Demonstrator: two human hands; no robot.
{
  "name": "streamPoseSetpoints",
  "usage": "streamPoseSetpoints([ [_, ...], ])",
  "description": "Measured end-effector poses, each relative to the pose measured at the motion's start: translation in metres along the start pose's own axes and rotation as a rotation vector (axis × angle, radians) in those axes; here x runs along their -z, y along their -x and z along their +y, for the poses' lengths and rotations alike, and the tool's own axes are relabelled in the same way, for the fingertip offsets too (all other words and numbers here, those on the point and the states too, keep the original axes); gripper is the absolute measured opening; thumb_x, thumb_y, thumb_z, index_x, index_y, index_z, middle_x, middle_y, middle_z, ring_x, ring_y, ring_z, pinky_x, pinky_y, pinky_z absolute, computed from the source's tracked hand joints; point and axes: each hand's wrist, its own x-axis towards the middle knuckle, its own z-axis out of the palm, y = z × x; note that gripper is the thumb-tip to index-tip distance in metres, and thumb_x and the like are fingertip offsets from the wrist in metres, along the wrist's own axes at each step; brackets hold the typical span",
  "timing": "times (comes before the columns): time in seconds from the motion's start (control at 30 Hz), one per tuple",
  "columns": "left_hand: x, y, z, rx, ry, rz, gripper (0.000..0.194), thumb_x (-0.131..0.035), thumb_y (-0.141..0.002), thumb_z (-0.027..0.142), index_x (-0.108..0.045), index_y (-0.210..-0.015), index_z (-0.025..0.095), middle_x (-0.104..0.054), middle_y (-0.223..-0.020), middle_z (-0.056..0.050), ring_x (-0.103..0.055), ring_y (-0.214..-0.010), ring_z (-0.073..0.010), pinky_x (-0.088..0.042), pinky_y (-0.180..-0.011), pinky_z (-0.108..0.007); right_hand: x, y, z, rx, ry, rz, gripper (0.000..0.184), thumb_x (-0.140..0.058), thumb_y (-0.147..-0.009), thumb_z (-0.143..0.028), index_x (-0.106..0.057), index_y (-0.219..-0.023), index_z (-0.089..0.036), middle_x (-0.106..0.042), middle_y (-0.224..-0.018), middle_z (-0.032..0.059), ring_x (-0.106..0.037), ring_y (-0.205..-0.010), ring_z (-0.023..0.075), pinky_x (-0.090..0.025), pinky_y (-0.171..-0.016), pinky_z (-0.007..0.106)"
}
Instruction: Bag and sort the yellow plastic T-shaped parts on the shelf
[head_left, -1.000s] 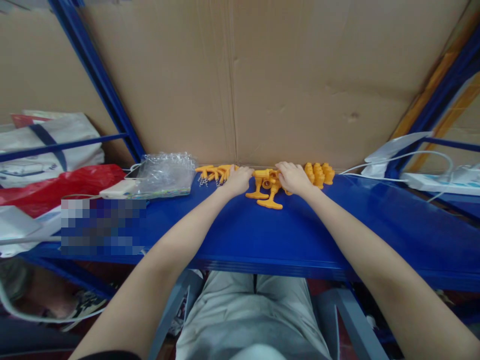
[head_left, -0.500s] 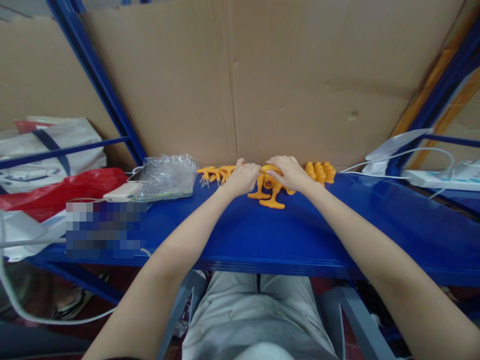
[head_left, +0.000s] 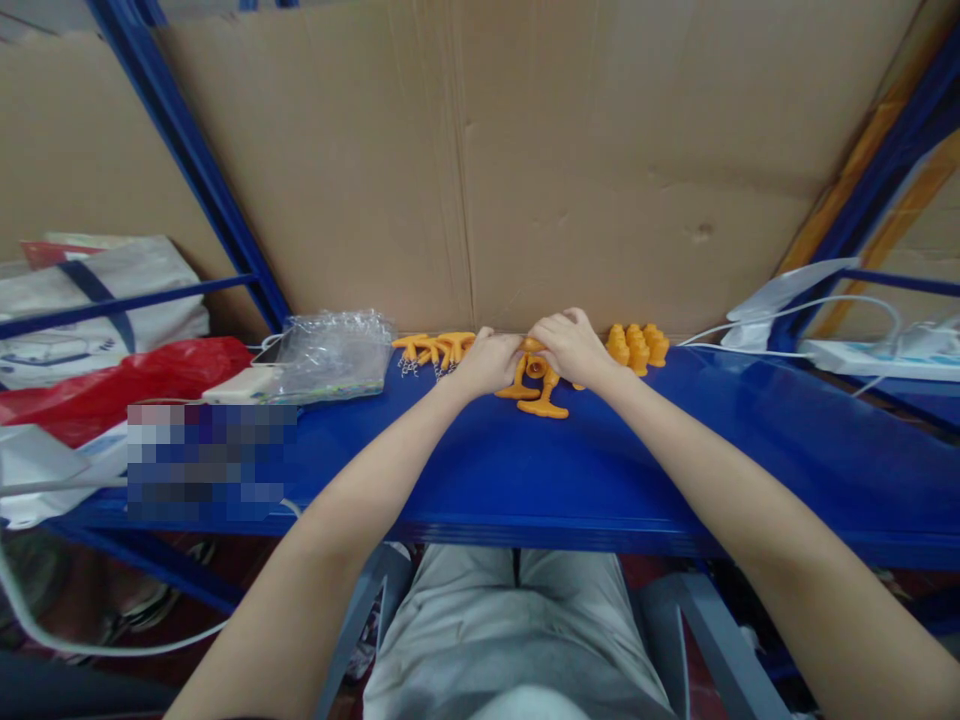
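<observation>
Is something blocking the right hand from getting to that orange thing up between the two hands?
Nothing visible is: the right hand touches the orange piece, with the left hand at its other side. The orange T-shaped handles lie nearer the person on the blue table, not in between.

Diffuse light is spread evenly; sheen is reflected by the glossy blue metal tabletop point(head_left: 810, 440), glints by the clear plastic bag point(head_left: 337, 350). Blue metal uprights point(head_left: 187, 165) are splayed by wide-angle distortion; orange plastic T-shaped pieces point(head_left: 543, 410) are slightly blurred.
</observation>
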Motion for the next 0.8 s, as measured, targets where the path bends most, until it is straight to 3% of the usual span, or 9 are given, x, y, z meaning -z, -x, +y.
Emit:
streamPoseSetpoints([
  [0.17,-0.0009,-0.0007,0.0018,0.025,0.018,-0.024,0.027,-0.040,-0.094,0.018,-0.067,-0.093,0.015,-0.076,-0.095,-0.013,-0.071,-0.092,-0.0263,-0.042,-0.090,-0.040,-0.0034,0.0002,-0.0026,-0.003,0.046,-0.006,0.028,-0.039,-0.093,-0.010,-0.063,-0.108,-0.018,-0.069,-0.103,0.0136,-0.056,-0.100,0.0281,-0.029,-0.098,0.043],
  [0.4,0.0003,0.0011,0.0033,-0.002,-0.061,-0.064,0.024,-0.044,-0.091,0.017,-0.069,-0.089,0.014,-0.076,-0.093,-0.015,-0.071,-0.088,-0.0269,-0.040,-0.090,-0.042,-0.0017,0.0010,-0.0054,-0.007,0.000,-0.127,0.030,-0.045,-0.098,-0.024,-0.063,-0.120,-0.011,-0.072,-0.110,0.0180,-0.060,-0.104,0.0304,-0.029,-0.098,0.044],
  [0.53,0.0010,0.0008,0.0043,-0.014,-0.079,-0.069,0.024,-0.045,-0.090,0.016,-0.069,-0.087,0.013,-0.076,-0.094,-0.017,-0.071,-0.087,-0.0274,-0.040,-0.091,-0.043,0.0013,-0.0010,-0.0088,-0.021,0.032,-0.185,0.026,-0.046,-0.099,-0.023,-0.065,-0.113,-0.011,-0.073,-0.104,0.0174,-0.060,-0.104,0.0299,-0.028,-0.098,0.043],
  [0.8,0.0029,-0.0008,0.0068,0.046,-0.023,-0.054,0.028,-0.043,-0.092,0.017,-0.070,-0.090,0.013,-0.077,-0.092,-0.016,-0.071,-0.090,-0.0271,-0.042,-0.090,-0.041,-0.0036,-0.0014,-0.0052,0.027,0.136,-0.056,0.021,-0.047,-0.096,-0.015,-0.062,-0.111,-0.015,-0.071,-0.100,0.0136,-0.057,-0.098,0.0279,-0.028,-0.092,0.041],
])
